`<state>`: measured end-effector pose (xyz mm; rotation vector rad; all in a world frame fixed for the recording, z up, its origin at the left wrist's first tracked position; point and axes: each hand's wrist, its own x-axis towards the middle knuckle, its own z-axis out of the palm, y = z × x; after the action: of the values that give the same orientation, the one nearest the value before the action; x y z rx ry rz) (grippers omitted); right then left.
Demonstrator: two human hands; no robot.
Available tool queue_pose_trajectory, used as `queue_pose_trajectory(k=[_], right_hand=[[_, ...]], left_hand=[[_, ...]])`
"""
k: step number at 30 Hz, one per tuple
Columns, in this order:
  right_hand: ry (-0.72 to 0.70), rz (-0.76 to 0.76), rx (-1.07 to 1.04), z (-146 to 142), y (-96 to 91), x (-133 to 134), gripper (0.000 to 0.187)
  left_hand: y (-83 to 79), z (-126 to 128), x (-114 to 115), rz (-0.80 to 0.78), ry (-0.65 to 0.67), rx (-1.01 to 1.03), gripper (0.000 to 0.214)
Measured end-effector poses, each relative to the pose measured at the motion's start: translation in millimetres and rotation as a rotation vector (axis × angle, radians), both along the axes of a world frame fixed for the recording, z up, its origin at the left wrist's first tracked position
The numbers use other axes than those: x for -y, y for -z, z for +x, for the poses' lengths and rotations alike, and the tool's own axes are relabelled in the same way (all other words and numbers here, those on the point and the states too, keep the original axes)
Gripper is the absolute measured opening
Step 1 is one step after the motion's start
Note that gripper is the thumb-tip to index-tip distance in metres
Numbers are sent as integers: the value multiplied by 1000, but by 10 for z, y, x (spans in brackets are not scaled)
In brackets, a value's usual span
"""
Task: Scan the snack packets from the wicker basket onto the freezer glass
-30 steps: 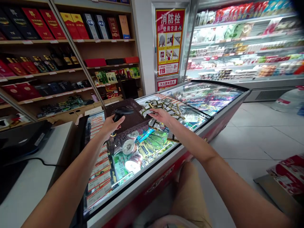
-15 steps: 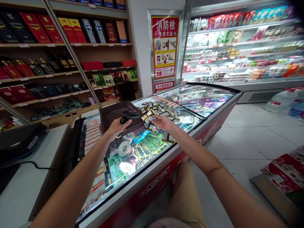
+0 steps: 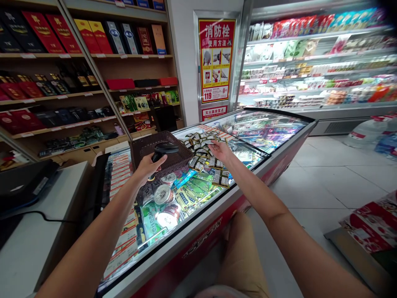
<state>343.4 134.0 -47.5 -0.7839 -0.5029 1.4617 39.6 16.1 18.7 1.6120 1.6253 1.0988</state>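
Note:
My left hand is closed around the handle of a black handheld barcode scanner, whose head points right over a dark brown woven basket. At the pile of small gold-and-black foil packets, my right hand has its fingers pinched together on one packet. The packets lie loose on the glass top of a chest freezer, right beside the basket. Fingers partly hide the pinched packet's edge.
Ice cream tubs and green bags show under the freezer glass. A grey counter with a black device stands at left. Shelves of boxed goods and a lit refrigerated display line the back. Water jugs sit on the floor.
My right hand has moved from close by the scanner back and right over the packet pile. The scanner in my left hand has shifted slightly left.

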Motion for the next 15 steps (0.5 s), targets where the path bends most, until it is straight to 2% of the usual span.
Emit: queue_pose_trajectory(k=[2, 4, 10, 15], right_hand=[[10, -127, 2, 18, -52, -69, 19], [-7, -171, 11, 1, -75, -60, 19], [-98, -101, -80, -293, -23, 241, 16], [-109, 14, 11, -889, -51, 451, 11]], left_hand=[[-5, -95, -17, 16, -34, -3, 54], [-15, -215, -22, 29, -73, -11, 53], [-51, -632, 14, 80, -246, -54, 46], [16, -861, 121, 164, -496, -132, 43]])
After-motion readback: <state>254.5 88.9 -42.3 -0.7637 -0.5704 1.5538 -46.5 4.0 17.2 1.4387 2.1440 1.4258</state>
